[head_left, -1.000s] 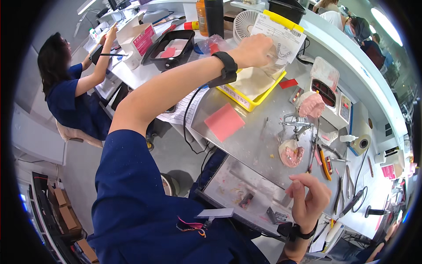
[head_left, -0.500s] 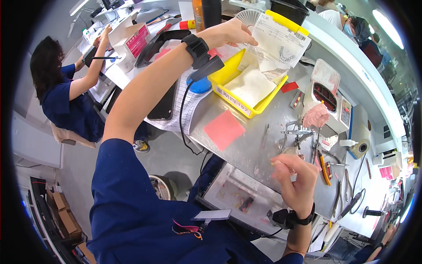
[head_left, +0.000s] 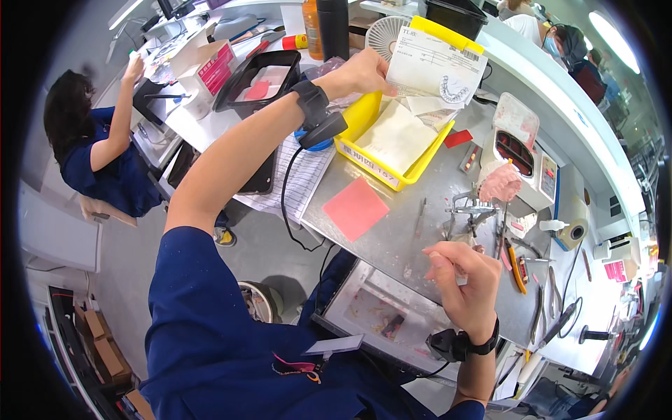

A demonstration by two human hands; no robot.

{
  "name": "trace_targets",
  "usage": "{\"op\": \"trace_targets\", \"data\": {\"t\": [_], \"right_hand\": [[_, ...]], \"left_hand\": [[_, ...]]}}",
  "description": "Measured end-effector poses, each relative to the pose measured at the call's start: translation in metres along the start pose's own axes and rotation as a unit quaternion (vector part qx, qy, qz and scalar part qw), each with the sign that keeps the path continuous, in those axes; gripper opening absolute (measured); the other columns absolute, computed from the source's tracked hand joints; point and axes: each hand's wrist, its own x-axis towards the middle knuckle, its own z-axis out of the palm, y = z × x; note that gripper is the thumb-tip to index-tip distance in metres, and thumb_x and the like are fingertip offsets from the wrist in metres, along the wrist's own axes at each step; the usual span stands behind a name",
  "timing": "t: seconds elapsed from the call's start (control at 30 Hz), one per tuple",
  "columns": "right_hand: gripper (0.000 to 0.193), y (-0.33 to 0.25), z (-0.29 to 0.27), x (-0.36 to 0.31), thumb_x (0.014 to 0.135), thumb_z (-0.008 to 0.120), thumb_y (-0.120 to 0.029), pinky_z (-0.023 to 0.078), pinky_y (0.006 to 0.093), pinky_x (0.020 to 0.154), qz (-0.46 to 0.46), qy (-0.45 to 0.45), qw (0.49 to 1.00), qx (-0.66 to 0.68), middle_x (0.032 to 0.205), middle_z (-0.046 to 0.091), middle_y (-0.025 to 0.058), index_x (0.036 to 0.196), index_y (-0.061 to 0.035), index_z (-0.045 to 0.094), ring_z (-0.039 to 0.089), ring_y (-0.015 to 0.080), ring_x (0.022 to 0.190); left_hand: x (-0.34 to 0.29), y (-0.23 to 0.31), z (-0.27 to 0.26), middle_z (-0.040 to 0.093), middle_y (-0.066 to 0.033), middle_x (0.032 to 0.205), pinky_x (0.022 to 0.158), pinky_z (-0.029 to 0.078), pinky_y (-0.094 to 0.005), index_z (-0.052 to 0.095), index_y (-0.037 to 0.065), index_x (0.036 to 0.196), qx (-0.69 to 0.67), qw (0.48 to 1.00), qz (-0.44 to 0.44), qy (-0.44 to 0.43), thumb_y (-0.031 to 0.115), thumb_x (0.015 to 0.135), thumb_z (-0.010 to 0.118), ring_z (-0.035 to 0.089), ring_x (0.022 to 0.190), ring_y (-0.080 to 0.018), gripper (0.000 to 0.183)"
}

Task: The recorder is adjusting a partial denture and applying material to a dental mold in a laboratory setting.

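Note:
My left hand point(head_left: 364, 73) reaches across the bench, its fingers closed at the left edge of a printed paper form point(head_left: 427, 66) with a tooth-arch drawing. The form stands tilted up at the back of a yellow tray point(head_left: 367, 164), which also holds a cream-coloured paper packet point(head_left: 399, 136). Over the bench's front edge, my right hand point(head_left: 465, 283) is curled in a pinch; whatever lies between its fingertips is hidden. Beyond it a metal articulator point(head_left: 470, 208) stands beside a pink dental model point(head_left: 500, 182). A square pink wax sheet point(head_left: 355, 208) lies flat left of them.
Pliers with orange handles point(head_left: 516, 269) and other metal tools lie right of my right hand. A black tray point(head_left: 262, 84), bottles point(head_left: 332, 28) and a small fan point(head_left: 386, 35) stand at the back. Below is an open drawer point(head_left: 364, 315). A co-worker point(head_left: 98, 140) sits at left.
My left hand has moved down and slightly nearer, now at the form's left edge. The form has shifted left and looks flatter. My right hand remains pinched, moving slightly left.

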Motion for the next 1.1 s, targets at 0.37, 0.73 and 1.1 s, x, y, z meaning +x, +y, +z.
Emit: {"op": "trace_targets", "data": {"t": [0.37, 0.73, 1.1], "right_hand": [[0.008, 0.003, -0.001, -0.004, 0.089, 0.064, 0.001, 0.050, 0.0279, 0.059, 0.006, 0.011, 1.000, 0.004, 0.077, 0.071, 0.0102, 0.093, -0.0006, 0.070, 0.069, 0.0190, 0.062], [0.015, 0.023, -0.054, 0.001, 0.098, 0.057, -0.007, 0.038, 0.0201, 0.049, 0.018, 0.200, 0.978, 0.055, 0.065, 0.061, 0.0036, 0.094, 0.0036, 0.067, 0.055, 0.0071, 0.052], [0.020, 0.104, -0.093, 0.027, 0.103, 0.052, -0.011, 0.028, 0.0222, 0.053, 0.015, 0.420, 0.896, 0.146, 0.056, 0.037, -0.0052, 0.102, 0.0053, 0.064, 0.032, 0.0041, 0.052]], "left_hand": [[-0.002, 0.006, 0.001, 0.076, -0.0123, 0.091, 0.079, 0.054, -0.0278, 0.076, -0.005, 0.103, 0.051, 0.999, -0.007, -0.007, 0.008, 0.076, 0.082, 0.069, 0.079, -0.0154, 0.031], [-0.028, 0.042, 0.001, 0.066, -0.0140, 0.078, 0.069, 0.052, -0.0378, 0.062, -0.002, 0.093, 0.177, 0.897, 0.285, 0.288, 0.013, 0.077, 0.080, 0.065, 0.072, -0.0271, 0.029], [-0.015, 0.064, 0.026, 0.062, -0.0140, 0.065, 0.062, 0.051, -0.0428, 0.060, 0.003, 0.069, 0.341, 0.904, 0.258, 0.027, 0.045, 0.076, 0.076, 0.064, 0.066, -0.0333, 0.045]]}}
